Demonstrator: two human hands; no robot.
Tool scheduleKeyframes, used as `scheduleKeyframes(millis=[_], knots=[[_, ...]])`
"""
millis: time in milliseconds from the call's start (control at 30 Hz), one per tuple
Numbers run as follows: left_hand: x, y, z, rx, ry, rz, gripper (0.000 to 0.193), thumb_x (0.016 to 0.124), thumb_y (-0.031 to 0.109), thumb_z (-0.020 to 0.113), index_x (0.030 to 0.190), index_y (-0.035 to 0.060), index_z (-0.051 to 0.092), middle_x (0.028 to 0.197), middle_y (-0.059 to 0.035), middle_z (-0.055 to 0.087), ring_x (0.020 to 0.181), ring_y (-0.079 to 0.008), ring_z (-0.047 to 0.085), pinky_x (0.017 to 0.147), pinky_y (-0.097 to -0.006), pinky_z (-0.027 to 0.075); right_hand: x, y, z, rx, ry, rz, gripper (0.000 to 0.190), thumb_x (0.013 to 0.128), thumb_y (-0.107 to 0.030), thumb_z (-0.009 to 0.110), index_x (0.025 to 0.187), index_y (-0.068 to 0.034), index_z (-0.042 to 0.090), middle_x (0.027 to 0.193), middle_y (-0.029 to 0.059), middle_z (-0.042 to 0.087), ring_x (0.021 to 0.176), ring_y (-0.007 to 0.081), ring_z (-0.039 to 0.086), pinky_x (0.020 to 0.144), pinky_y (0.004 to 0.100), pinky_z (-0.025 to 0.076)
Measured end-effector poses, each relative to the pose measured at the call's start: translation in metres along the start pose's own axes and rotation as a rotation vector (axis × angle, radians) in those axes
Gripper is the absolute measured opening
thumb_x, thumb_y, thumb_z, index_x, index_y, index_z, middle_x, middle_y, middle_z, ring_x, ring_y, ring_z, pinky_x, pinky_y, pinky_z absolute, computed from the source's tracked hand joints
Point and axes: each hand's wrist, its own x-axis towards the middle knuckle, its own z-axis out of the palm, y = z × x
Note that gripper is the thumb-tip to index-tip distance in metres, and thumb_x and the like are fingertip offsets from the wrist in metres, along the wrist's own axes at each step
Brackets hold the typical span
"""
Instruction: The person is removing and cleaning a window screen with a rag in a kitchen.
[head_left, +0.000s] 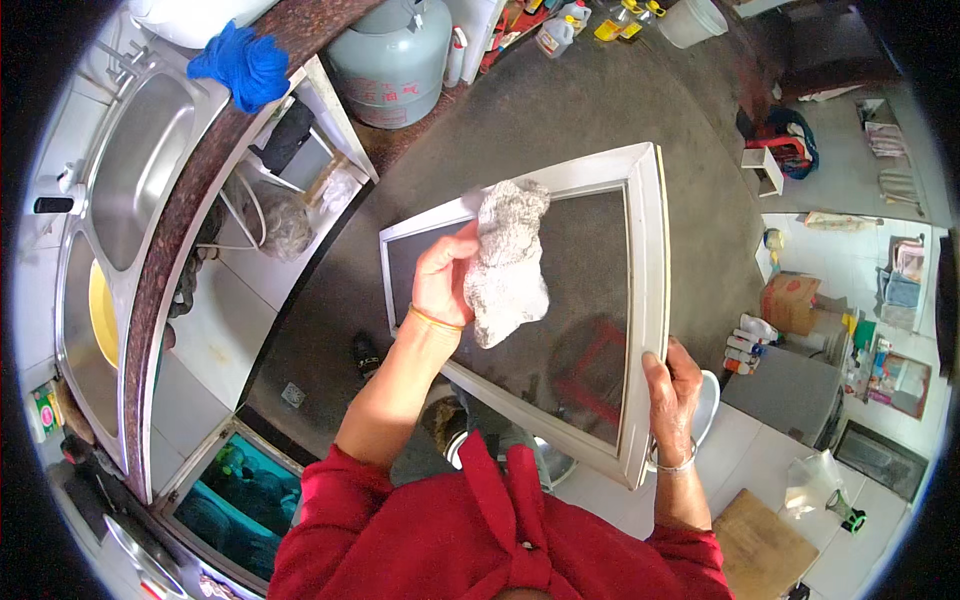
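A white-framed panel (646, 300) with a dark see-through mesh or glass pane (581, 247) is tilted in front of me, above the floor. My right hand (675, 397) grips its right edge near the lower corner, thumb on the frame. In my left hand (446, 281) is a crumpled, greyish-white cloth (510, 262), held over the panel's upper left part; whether the cloth touches it I cannot tell. The left fingertips are hidden behind the cloth. A yellow band circles my left wrist and a metal bangle my right.
A steel double sink (142, 172) and stone counter edge (180, 157) lie left, with a blue cloth (240, 67) on top. A grey gas cylinder (390, 60) stands at the upper left. Bottles (555, 36) and a bucket (691, 22) are at the top, a wooden board (765, 544) lower right.
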Motion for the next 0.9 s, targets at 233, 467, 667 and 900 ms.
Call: scheduleKeyframes(millis=[233, 467, 667, 900], knots=[[-0.007, -0.006, -0.059, 0.699, 0.416, -0.221, 0.028, 0.073, 0.003, 0.064, 0.100, -0.0008, 0.057, 0.088, -0.0070, 0.064, 0.077, -0.0170, 0.062, 0.072, -0.0271, 0.050, 0.001, 0.001, -0.001, -0.003, -0.022, -0.019, 0.023, 0.078, -0.015, 0.052, 0.090, 0.004, 0.058, 0.077, 0.0012, 0.052, 0.072, 0.0091, 0.045, 0.066, 0.0238, 0.038], [-0.014, -0.007, -0.016, 1.335, 0.219, 0.206, 0.015, 0.081, 0.006, 0.058, 0.095, 0.0015, 0.055, 0.088, -0.0053, 0.061, 0.083, -0.0114, 0.058, 0.071, -0.0260, 0.047, 0.003, -0.002, 0.000, 0.042, -0.038, -0.039, 0.023, 0.078, -0.015, 0.052, 0.090, 0.003, 0.057, 0.076, 0.0009, 0.052, 0.072, 0.0087, 0.045, 0.066, 0.0234, 0.038], [0.002, -0.013, -0.012, 0.631, 0.058, 0.244, 0.077, 0.073, -0.008, 0.059, 0.135, 0.0119, 0.019, 0.126, -0.0083, 0.042, 0.113, -0.0192, 0.044, 0.095, -0.0339, 0.039, 0.001, 0.006, -0.001, 0.026, 0.008, -0.025, 0.023, 0.079, -0.017, 0.053, 0.089, 0.002, 0.057, 0.073, -0.0004, 0.050, 0.070, 0.0080, 0.043, 0.065, 0.0233, 0.036], [0.016, -0.040, -0.080, 1.440, 0.124, 0.148, 0.045, 0.067, 0.009, 0.072, 0.109, 0.0076, 0.055, 0.128, -0.0122, 0.038, 0.118, -0.0233, 0.040, 0.092, -0.0330, 0.038, 0.002, 0.005, -0.002, 0.026, -0.009, -0.037, 0.023, 0.079, -0.017, 0.052, 0.089, 0.003, 0.057, 0.072, -0.0008, 0.049, 0.070, 0.0078, 0.042, 0.063, 0.0230, 0.036]])
